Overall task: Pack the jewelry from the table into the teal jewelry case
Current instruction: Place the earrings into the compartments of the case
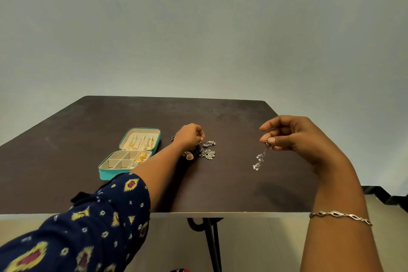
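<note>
The teal jewelry case (105, 174) lies open on the left of the dark table (231, 185), with gold chains in its lid and gold pieces in the right-hand compartments. A small heap of silver earrings (208, 150) and a copper-coloured bell earring (189, 156) lie right of the case. My left hand (189, 136) reaches over that heap with its fingers curled down onto the pieces; what it holds is hidden. Raised above the table on the right, my right hand (293, 133) pinches a long silver dangling earring (260, 159).
The table's near edge (220, 214) runs across the lower view, with black metal legs (209, 240) under it. A plain grey wall stands behind. A dark bead piece (172, 138) lies just left of my left hand.
</note>
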`<state>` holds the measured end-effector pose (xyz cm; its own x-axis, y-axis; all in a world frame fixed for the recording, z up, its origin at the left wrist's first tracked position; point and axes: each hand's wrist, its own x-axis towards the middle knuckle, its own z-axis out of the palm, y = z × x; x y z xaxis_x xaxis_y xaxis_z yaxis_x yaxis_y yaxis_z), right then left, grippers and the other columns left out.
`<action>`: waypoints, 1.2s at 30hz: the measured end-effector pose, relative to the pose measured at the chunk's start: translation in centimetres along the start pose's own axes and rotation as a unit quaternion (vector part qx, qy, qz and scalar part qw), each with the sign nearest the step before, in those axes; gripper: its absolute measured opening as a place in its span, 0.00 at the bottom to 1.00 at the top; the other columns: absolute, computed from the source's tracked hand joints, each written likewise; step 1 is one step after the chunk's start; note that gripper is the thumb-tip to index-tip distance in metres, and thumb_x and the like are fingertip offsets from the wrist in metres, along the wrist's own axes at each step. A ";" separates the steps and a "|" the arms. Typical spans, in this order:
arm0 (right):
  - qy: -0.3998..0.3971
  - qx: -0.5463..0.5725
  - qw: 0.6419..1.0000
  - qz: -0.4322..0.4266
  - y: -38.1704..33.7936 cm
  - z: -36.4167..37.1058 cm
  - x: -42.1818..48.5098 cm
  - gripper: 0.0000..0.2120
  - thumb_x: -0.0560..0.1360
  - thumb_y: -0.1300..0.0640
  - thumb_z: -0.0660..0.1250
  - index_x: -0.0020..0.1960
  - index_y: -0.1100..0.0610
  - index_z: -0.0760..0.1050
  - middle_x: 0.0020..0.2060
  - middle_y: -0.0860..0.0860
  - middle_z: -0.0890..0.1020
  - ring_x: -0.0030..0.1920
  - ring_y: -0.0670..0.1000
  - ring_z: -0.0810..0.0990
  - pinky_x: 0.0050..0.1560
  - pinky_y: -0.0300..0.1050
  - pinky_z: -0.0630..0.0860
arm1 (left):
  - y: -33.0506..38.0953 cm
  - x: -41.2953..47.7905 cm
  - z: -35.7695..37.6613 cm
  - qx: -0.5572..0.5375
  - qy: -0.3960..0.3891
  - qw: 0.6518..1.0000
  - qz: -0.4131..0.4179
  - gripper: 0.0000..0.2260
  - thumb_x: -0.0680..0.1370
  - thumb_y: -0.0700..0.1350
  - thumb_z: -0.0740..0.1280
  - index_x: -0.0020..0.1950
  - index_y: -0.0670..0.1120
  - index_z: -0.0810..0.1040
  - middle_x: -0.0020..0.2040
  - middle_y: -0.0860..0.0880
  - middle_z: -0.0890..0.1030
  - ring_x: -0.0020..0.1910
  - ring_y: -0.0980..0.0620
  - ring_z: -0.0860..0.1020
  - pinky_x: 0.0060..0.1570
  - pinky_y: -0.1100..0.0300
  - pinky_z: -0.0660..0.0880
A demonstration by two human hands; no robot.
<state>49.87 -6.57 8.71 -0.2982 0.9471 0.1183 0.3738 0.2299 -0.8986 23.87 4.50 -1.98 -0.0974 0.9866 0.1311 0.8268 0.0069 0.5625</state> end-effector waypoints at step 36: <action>-0.048 -0.031 0.998 -0.010 -1.6 2.3 0.5 0.14 0.72 0.74 0.61 0.45 0.57 0.77 0.35 0.53 0.82 0.36 0.46 0.79 0.37 0.35 0.74 | 1.5 -1.5 -2.7 -0.590 -0.042 0.794 -0.144 0.02 0.76 0.39 0.60 0.45 0.43 0.72 0.27 0.48 0.80 0.28 0.51 0.81 0.34 0.61 0.73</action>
<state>47.06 -6.95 9.25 -0.3870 0.9175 0.0925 0.4193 0.2644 -0.8685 23.75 2.57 0.82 -0.1091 0.9796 -0.1685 -0.3210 0.1257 0.9387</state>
